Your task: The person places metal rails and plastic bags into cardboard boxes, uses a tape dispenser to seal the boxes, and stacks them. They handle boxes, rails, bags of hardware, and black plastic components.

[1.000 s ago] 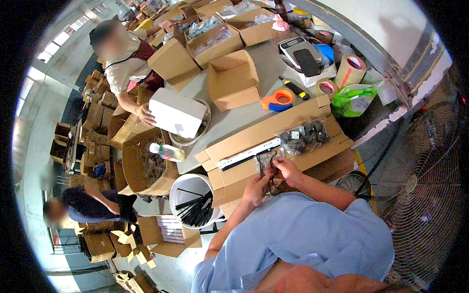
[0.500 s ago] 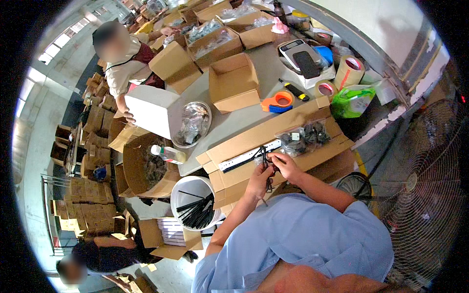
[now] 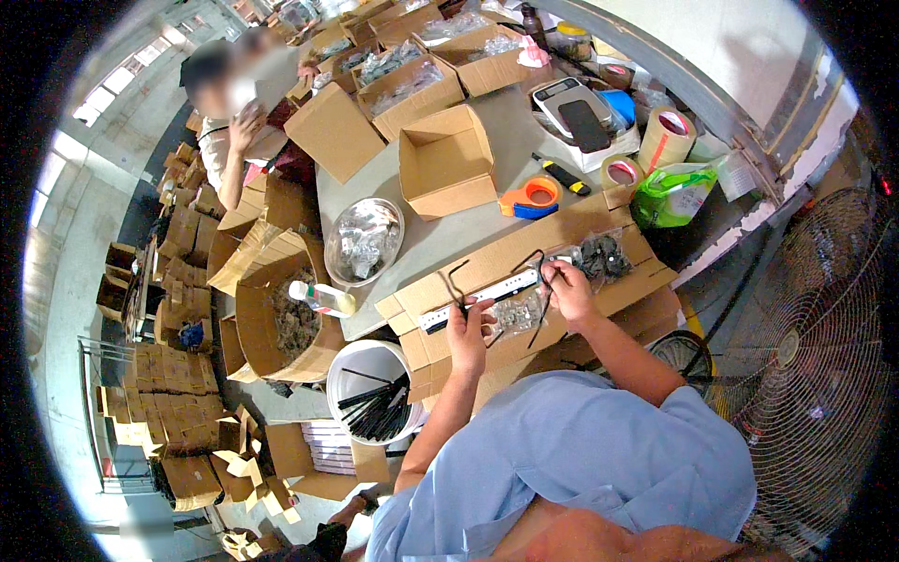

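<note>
Here I am at the table [image 3: 421, 245], hands apart, both of them loaded! My left hand [image 3: 470, 332] is closed round some bent black rods [image 3: 458, 290], one cranked end poking up past my fingers. My right hand [image 3: 569, 295] pinches more rods [image 3: 541, 319], angled tips above, long legs slanting down; how many in each grip, I can't tell. Both lots hang over the carton [image 3: 524, 245], the long flattened one right in front of me.

On that carton, between and beyond my hands, lies the white rail [image 3: 510, 285], set on a slant. Just below it, a clear bag [image 3: 518, 316] of small pieces. Past my right hand, a bag of dark parts [image 3: 604, 255].

Out to my left, the bucket [image 3: 375, 354] carries black strips, and near it the bottle [image 3: 321, 298] leans over. Farther up, the metal bowl [image 3: 397, 251] is full of clear packets, and an open box [image 3: 454, 199] sits beyond. Over to the right: orange tape dispenser [image 3: 531, 199], cutter [image 3: 562, 174], phone [image 3: 583, 126], green bag [image 3: 679, 195]. Across the table a co-worker [image 3: 220, 159] has one hand raised to a pale thing, too blurred to name!
</note>
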`<action>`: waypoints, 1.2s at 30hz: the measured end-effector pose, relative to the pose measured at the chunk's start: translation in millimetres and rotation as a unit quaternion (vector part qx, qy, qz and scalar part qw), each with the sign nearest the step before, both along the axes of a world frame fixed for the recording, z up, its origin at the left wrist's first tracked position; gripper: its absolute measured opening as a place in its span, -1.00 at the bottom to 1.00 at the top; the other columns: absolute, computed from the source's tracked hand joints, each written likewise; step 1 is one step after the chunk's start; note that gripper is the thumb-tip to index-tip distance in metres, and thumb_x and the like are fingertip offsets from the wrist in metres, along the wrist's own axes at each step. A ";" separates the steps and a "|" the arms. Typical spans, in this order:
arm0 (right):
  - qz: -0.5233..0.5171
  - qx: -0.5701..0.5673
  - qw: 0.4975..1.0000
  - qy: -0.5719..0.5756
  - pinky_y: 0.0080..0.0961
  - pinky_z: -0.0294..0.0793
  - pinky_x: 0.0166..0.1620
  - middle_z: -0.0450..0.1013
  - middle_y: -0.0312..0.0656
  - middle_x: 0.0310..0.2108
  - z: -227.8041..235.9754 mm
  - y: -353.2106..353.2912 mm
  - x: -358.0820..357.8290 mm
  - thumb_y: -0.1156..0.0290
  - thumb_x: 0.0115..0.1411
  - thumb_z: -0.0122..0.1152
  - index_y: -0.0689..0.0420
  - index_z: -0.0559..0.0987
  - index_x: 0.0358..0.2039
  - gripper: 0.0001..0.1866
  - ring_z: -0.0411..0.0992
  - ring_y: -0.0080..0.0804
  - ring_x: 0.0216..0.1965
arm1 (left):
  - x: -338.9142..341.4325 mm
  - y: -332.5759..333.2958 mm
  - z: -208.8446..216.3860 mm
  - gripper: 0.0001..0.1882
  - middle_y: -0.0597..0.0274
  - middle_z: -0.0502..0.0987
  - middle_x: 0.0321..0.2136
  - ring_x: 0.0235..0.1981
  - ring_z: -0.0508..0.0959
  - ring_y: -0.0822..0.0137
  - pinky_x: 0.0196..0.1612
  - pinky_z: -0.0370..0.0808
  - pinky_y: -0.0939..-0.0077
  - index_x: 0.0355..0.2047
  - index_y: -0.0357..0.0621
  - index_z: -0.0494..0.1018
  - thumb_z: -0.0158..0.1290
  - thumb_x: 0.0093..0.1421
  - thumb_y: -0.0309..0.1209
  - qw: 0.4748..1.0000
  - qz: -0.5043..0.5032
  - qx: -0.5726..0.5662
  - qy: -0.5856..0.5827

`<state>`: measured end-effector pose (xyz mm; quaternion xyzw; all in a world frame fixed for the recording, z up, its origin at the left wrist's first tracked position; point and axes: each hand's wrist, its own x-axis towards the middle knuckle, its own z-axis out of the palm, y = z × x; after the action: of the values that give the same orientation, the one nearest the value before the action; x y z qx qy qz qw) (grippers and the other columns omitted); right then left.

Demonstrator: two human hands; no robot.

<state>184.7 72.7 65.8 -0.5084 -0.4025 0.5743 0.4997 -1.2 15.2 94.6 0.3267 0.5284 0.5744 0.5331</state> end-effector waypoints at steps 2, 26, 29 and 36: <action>0.122 0.001 0.988 0.090 -0.66 0.22 -0.59 0.35 -0.32 -0.55 15.0 -2.7 1.8 0.30 0.25 -0.03 0.15 0.45 -0.33 -0.81 0.26 -0.63 -0.64 | -1.6 3.5 -4.1 -0.93 0.16 0.52 -0.31 -0.40 0.50 0.45 -0.36 0.40 0.64 -0.26 -0.10 0.29 -0.14 0.24 -0.45 0.997 -0.064 -0.035 -0.035; 0.186 0.106 0.977 -0.002 -0.61 0.36 -0.26 0.41 -0.29 -0.37 11.5 18.4 20.8 0.44 0.03 0.25 0.21 0.43 -0.16 -0.66 0.35 -0.56 -0.34 | 14.2 -19.7 16.8 -0.62 0.35 0.41 -0.42 -0.57 0.31 0.58 -0.65 0.22 0.84 0.02 0.02 0.25 -0.03 0.18 -0.45 0.888 -0.248 -0.124 -0.368; 0.195 0.032 0.979 -0.051 -0.66 0.34 -0.34 0.41 -0.25 -0.27 -8.3 29.7 41.6 0.59 0.06 0.12 0.23 0.37 -0.01 -0.58 0.34 -0.60 -0.34 | 9.5 -17.4 12.7 -0.55 0.33 0.41 -0.43 -0.57 0.32 0.56 -0.64 0.24 0.82 0.08 -0.07 0.18 -0.04 0.17 -0.47 0.918 -0.194 -0.083 -0.336; 0.247 0.150 0.955 -0.073 -0.57 0.37 -0.35 0.38 -0.29 -0.41 -88.4 -5.6 20.7 0.62 0.07 -0.02 0.16 0.43 -0.26 -0.80 0.35 -0.50 -0.42 | 10.0 -4.0 -30.8 -0.46 0.19 0.47 -0.31 -0.35 0.45 0.40 -0.37 0.37 0.59 0.16 -0.22 0.07 -0.10 0.16 -0.50 0.963 -0.222 -0.104 0.109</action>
<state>205.4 67.0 -22.6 -0.3529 -0.6323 0.5745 0.3815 8.8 11.2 63.8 0.4391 0.5546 0.3446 0.6171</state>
